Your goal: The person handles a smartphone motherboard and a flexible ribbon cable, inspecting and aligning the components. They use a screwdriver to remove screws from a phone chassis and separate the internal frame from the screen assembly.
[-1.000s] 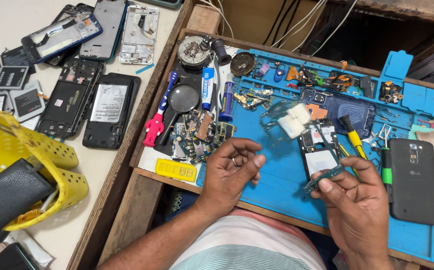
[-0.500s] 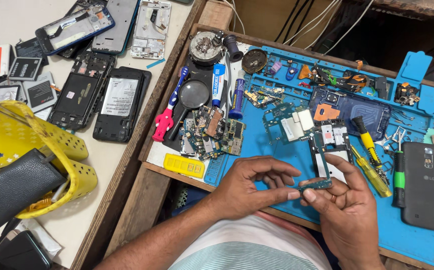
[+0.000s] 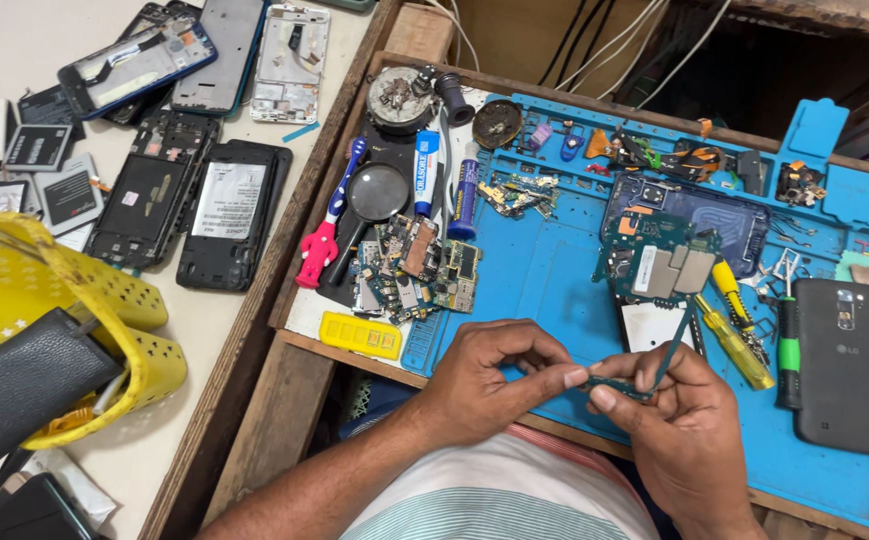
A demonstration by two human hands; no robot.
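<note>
My left hand [image 3: 500,375] and my right hand [image 3: 680,425] meet over the near edge of the blue work mat [image 3: 555,280]. Together they pinch a small dark circuit part [image 3: 615,388] between thumbs and forefingers. My right hand also holds a thin dark tool [image 3: 675,345] that points up toward a phone circuit board [image 3: 660,265] lying on the mat. Two yellow-handled screwdrivers [image 3: 740,320] lie just right of that board.
A pile of circuit boards [image 3: 415,265], a magnifying glass [image 3: 375,195], glue tubes [image 3: 427,172] and a pink toothbrush [image 3: 323,235] lie left of the mat. A black phone [image 3: 843,365] lies at right. Opened phones [image 3: 195,205] and a yellow basket [image 3: 65,330] sit on the left table.
My hands have come together; the left hand, held apart a second ago, now pinches the small part with the right. The view has shifted slightly.
</note>
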